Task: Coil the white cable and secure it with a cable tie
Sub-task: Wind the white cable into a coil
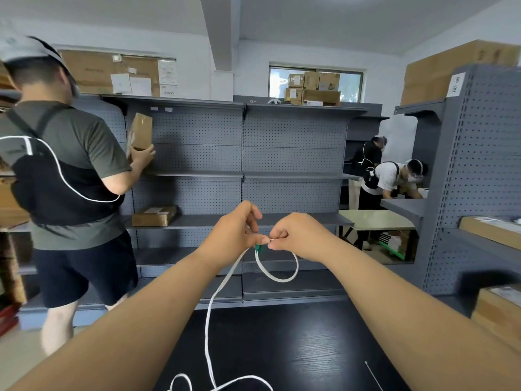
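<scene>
1. Head view: the left hand (235,231) and right hand (300,235) meet in the air beyond the far edge of the black table (296,342), backs of the hands toward the camera.
2. Both hands have their fingers curled and pinch the white cable (277,278) where they meet. The fingertips are mostly tucked behind the knuckles, so the exact hold is hard to make out.
3. A small loop of the cable hangs below the hands. A green connector (258,247) shows just under the left hand's fingers, partly covered.
4. From the left hand the cable runs down to the table, where its slack curls and is cut off by the bottom edge.
5. A thin pale strip, apparently the cable tie (373,375), lies on the table near the right forearm, well apart from the hands. Its lower end runs out of frame.
6. Behind stands grey pegboard shelving (293,136). At left a person (70,165), seen from behind, holds a cardboard box (141,131) against it.
</scene>
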Tool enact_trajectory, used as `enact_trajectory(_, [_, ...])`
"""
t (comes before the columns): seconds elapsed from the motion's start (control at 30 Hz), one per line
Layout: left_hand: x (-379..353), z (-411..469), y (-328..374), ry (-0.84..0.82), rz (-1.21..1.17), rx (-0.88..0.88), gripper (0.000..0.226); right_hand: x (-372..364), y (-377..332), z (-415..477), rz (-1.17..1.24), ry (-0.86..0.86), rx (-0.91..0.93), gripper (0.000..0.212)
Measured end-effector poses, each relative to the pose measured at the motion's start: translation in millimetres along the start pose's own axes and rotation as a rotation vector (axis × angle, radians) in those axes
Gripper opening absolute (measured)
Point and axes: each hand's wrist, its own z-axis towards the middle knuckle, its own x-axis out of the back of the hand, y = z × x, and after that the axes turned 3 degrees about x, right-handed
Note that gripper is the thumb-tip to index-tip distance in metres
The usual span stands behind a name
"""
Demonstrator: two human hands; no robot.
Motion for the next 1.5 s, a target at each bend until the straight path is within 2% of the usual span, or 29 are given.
enact_trajectory(0.13, [-0.3,-0.6,1.8,0.005,-0.019,0.003,0.04,-4.3,3.2,-2.6,0.096,0.08,-0.032,0.015])
enact_trajectory(0.23, [-0.8,-4.2,-1.2,0.026,-0.132,0.059,0.033,-7.2,3.7,-2.0,0.166,0.153,-0.073,0.015])
enact_trajectory(0.47, [-14.5,-28.5,-14.0,-0.161,-0.478,0.407,0.022,-4.0,9.8,-2.2,0.246,0.29,-0.157,0.011])
enact_trajectory(0.53, [-17.5,-32.9,-20.4,-0.148,-0.544,0.46,0.024,-2.7,11.9,-2.8,0.241,0.297,-0.17,0.012])
enact_trajectory(0.63, [-23.0,-32.7,-24.9,-0.025,-0.657,0.464,0.032,-4.5,14.8,-4.1,0.292,0.337,-0.208,0.013])
enact_trajectory(0.73, [-29.9,-27.5,-18.6,0.127,-0.649,0.431,0.027,-10.7,12.7,-3.9,0.47,0.409,-0.279,0.01])
enact_trajectory(0.83, [-36.0,-23.4,-8.2,0.198,-0.65,0.425,0.025,-17.0,9.4,-1.9,0.686,0.476,-0.347,0.005])
enact_trajectory(0.97, [-42.5,-23.6,-0.1,0.183,-0.655,0.447,0.027,-24.9,7.5,-0.1,0.833,0.58,-0.398,0.019])
enact_trajectory(1.23, [-46.6,-27.3,6.7,0.148,-0.7,0.406,0.017,-35.7,7.6,1.6,0.956,0.719,-0.491,0.015])
enact_trajectory(1.33, [-47.9,-25.4,4.1,0.197,-0.607,0.353,0.021,-38.9,7.2,2.5,0.996,0.721,-0.504,0.018])
enact_trajectory(1.5, [-40.6,-21.0,-8.4,0.259,-0.325,0.258,0.024,-38.9,8.0,2.1,0.983,0.601,-0.508,0.012])
